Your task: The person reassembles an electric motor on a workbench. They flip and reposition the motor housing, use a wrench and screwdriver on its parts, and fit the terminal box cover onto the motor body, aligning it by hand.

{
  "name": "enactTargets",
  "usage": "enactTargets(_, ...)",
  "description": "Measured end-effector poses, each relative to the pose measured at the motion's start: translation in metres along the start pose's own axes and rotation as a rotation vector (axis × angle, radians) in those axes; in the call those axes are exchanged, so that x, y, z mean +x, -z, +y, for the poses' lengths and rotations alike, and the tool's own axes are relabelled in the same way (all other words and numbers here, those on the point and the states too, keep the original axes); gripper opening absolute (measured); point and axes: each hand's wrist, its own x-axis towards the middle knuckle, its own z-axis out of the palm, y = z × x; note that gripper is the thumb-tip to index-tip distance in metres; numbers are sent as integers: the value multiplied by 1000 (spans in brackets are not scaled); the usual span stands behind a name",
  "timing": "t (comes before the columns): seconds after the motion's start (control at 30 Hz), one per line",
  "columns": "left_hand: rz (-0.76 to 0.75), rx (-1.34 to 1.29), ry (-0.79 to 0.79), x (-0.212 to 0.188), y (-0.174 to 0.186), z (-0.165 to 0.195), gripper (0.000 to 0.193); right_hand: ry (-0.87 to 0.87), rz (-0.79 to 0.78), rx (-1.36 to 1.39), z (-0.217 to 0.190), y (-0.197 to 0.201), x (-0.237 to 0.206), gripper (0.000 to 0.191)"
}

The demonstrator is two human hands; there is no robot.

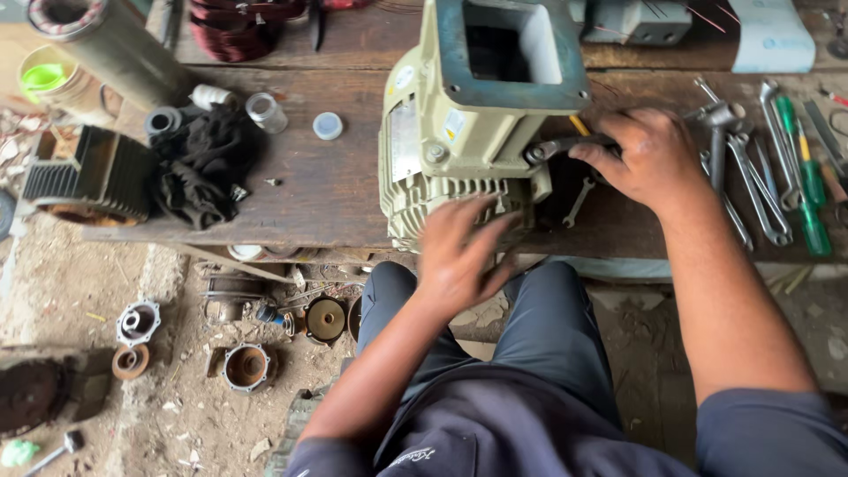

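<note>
working a wrench on a beige motor at a wooden bench

black rag lies left on the bench; left hand, blurred, fingers seemingly spread, rests on the finned motor housing at the bench's middle; right hand has its fingers closed around a wrench set on the housing's right side; loose spanners lie further right.

motor housing: one
black rag: one
green-handled screwdrivers: two
hands: two, left hand, right hand
</note>
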Motion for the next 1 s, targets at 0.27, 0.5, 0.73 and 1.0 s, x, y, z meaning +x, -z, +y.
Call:
enactTargets(0.27,-714,-1097,1448,-79,5,-43,54,-38,-103,-106,5,-3,2,55)
enactTargets(0.5,-934,-1466,1557,-90,-60,-56,42,-33,-120,-136,5,-12,6,55)
enactTargets(0.73,-957,-1493,1577,-99,-58,-67,35,-35,-211,-196,8,-9,8,57)
enactTargets(1.0,-648,-1348,1771,-96,-58,-42,27,-115,-320,-199,-5,-2,9,62)
